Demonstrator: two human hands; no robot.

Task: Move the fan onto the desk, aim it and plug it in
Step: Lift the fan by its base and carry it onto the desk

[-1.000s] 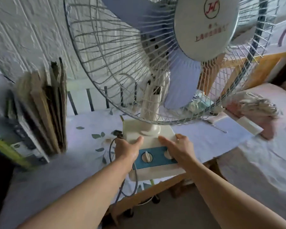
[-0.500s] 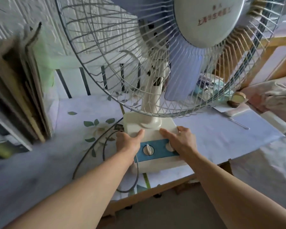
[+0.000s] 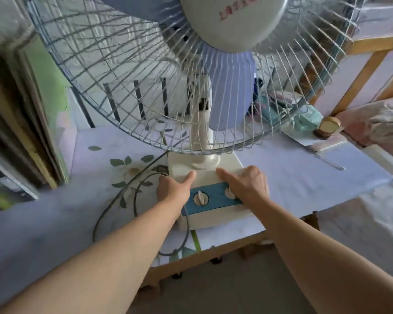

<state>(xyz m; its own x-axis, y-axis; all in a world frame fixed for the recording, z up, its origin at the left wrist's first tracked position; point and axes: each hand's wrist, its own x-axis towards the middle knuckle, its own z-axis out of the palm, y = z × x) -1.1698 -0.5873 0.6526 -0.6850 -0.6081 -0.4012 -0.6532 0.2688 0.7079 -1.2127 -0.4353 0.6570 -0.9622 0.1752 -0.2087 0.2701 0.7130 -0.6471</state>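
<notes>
A cream table fan [image 3: 204, 137] with a wire cage, pale blue blades and a blue control strip with two knobs stands on the desk [image 3: 304, 177], near its front edge. My left hand [image 3: 174, 189] grips the left side of the fan's base, thumb on top. Over the right side of the base lies my right hand [image 3: 247, 183], covering the right knob. The fan's dark cord [image 3: 132, 196] loops over the desk to the left of the base and hangs off the front edge; its plug is not in view.
A stack of upright boards and books [image 3: 25, 123] stands at the desk's left. Behind the fan lie green and pink packets [image 3: 304, 114] and a small round wooden object [image 3: 328, 128]. A wooden frame [image 3: 359, 73] and a bed with bedding [image 3: 381, 123] lie to the right.
The fan's base has slid further onto the desk, away from me, with both hands holding it. The view has moved closer and the cord has spread out on the left.
</notes>
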